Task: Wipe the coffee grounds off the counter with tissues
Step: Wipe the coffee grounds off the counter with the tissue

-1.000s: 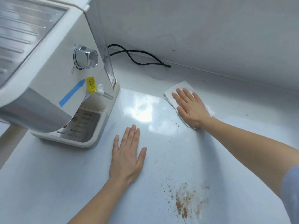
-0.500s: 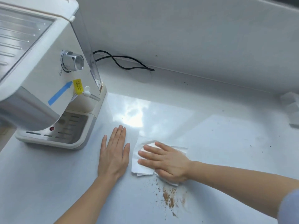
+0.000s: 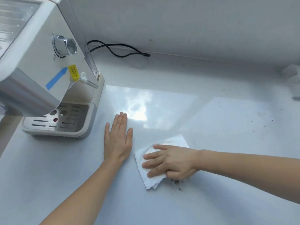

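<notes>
The right hand lies flat on a white tissue, fingers spread and pressing it down on the counter rather than clenching it. A few dark coffee grounds show just beside the heel of that hand (more specks are scattered toward the counter's right end, near the back wall). The left hand rests open and empty, palm down, just left of the tissue without touching it. A coffee machine stands at the counter's left end, a black cord lying behind it along the back edge.
</notes>
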### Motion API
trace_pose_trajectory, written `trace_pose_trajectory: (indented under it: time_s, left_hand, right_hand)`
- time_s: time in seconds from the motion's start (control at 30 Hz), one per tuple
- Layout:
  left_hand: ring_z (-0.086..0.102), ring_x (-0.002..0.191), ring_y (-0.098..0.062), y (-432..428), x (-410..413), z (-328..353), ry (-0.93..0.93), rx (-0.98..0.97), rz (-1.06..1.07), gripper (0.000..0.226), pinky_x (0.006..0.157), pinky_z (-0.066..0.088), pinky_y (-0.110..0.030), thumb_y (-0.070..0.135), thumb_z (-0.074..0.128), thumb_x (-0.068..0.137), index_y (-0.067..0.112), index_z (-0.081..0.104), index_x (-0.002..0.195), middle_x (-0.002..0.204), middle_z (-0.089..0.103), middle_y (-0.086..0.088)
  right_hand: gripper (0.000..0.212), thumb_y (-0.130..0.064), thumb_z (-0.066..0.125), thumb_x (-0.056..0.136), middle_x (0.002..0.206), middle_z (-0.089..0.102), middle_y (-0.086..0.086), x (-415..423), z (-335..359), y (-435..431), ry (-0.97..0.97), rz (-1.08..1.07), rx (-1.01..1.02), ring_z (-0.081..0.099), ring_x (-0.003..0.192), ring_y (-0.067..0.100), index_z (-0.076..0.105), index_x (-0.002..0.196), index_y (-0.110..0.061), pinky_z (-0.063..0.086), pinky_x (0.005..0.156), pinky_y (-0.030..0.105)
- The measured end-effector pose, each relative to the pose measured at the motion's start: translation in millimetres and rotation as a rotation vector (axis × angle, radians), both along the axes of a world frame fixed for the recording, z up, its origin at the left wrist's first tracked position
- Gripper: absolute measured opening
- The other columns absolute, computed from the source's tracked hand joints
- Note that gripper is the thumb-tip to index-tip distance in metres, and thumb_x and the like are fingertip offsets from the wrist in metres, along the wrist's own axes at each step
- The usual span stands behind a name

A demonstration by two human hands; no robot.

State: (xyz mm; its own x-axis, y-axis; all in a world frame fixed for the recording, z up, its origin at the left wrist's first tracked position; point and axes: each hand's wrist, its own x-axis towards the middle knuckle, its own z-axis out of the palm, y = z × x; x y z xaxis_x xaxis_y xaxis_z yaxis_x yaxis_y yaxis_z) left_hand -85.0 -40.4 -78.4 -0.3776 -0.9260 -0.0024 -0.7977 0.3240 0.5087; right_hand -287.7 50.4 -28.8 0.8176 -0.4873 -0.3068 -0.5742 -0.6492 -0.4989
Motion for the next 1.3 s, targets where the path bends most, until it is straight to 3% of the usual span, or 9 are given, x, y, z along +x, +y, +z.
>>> trace_pose_trajectory:
  time_s: [0.13,0.2,0.37,0.43,0.5,0.63,0.8,1.13,1.3]
  left_hand:
    - [0.020,0.144,-0.011,8,2,10,0.207,-0.018,-0.028,0.051,0.119,0.006,-0.029,0.028,0.028,0.094,0.016,0.036,0.143,0.155,0.025,0.005]
    - [0.024,0.143,-0.012,15,1,15,0.251,-0.050,-0.118,0.050,0.118,0.006,-0.024,0.029,0.028,0.094,0.015,0.041,0.140,0.153,0.027,0.006]
    - [0.021,0.143,-0.008,31,-23,37,0.237,-0.082,-0.515,0.046,0.119,0.010,-0.027,0.022,0.032,0.095,0.018,0.041,0.140,0.153,0.029,0.006]
    - [0.021,0.144,-0.010,41,-36,40,0.158,-0.068,-0.741,0.047,0.119,0.012,-0.029,0.021,0.032,0.096,0.018,0.039,0.142,0.154,0.028,0.005]
    - [0.018,0.145,-0.012,51,-46,37,0.074,-0.039,-0.881,0.049,0.119,0.012,-0.031,0.023,0.029,0.097,0.019,0.033,0.145,0.155,0.025,0.005]
    - [0.005,0.147,-0.012,58,-56,19,-0.062,-0.035,-1.014,0.052,0.119,0.002,-0.031,0.033,0.020,0.099,0.023,0.018,0.149,0.158,0.011,0.008]
    - [-0.004,0.147,-0.009,60,-63,4,-0.159,-0.053,-0.995,0.054,0.119,-0.003,-0.032,0.040,0.014,0.098,0.029,0.002,0.150,0.159,0.001,0.009]
    - [-0.009,0.146,-0.004,63,-66,1,-0.204,-0.049,-0.969,0.051,0.118,-0.006,-0.030,0.040,0.012,0.100,0.037,0.002,0.150,0.159,0.000,0.015]
    - [-0.002,0.143,0.005,64,-73,1,-0.086,0.050,-0.780,0.055,0.115,-0.006,-0.017,0.039,0.010,0.096,0.030,0.010,0.150,0.158,0.007,0.014]
  right_hand:
    - [0.046,-0.009,0.049,0.082,0.146,0.046,-0.002,9,13,4,0.090,0.016,-0.124,0.024,0.144,0.020,0.060,0.126,-0.020,0.001,0.117,0.049]
    - [0.042,-0.009,0.051,0.082,0.140,0.054,0.001,6,17,16,0.038,-0.120,-0.211,0.035,0.140,0.023,0.063,0.122,-0.017,0.010,0.118,0.050]
    - [0.041,-0.014,0.045,0.087,0.139,0.054,-0.001,-30,12,83,-0.184,-1.064,-0.368,0.042,0.135,0.018,0.063,0.124,-0.017,0.023,0.116,0.044]
    - [0.048,-0.026,0.033,0.091,0.148,0.041,-0.004,-40,4,118,-0.120,-1.363,-0.323,0.031,0.142,0.019,0.052,0.135,-0.020,0.017,0.118,0.046]
    - [0.055,-0.036,0.021,0.093,0.156,0.022,-0.009,-45,-9,155,0.051,-1.488,-0.256,0.016,0.147,0.018,0.035,0.145,-0.028,0.005,0.120,0.043]
    - [0.056,-0.046,0.009,0.094,0.159,-0.004,-0.013,-49,-31,197,0.351,-1.601,-0.185,-0.007,0.148,0.013,0.006,0.149,-0.038,-0.007,0.118,0.044]
    - [0.057,-0.051,0.003,0.094,0.160,-0.012,-0.013,-55,-43,201,0.506,-1.611,-0.178,-0.015,0.147,0.012,-0.012,0.148,-0.040,-0.010,0.118,0.045]
    - [0.057,-0.051,0.005,0.095,0.161,-0.009,-0.012,-57,-45,202,0.463,-1.596,-0.188,-0.017,0.147,0.012,-0.009,0.149,-0.040,-0.010,0.119,0.044]
    - [0.057,-0.050,0.005,0.095,0.161,-0.010,-0.011,-55,-45,201,0.462,-1.599,-0.190,-0.017,0.147,0.013,-0.009,0.149,-0.039,-0.008,0.120,0.046]
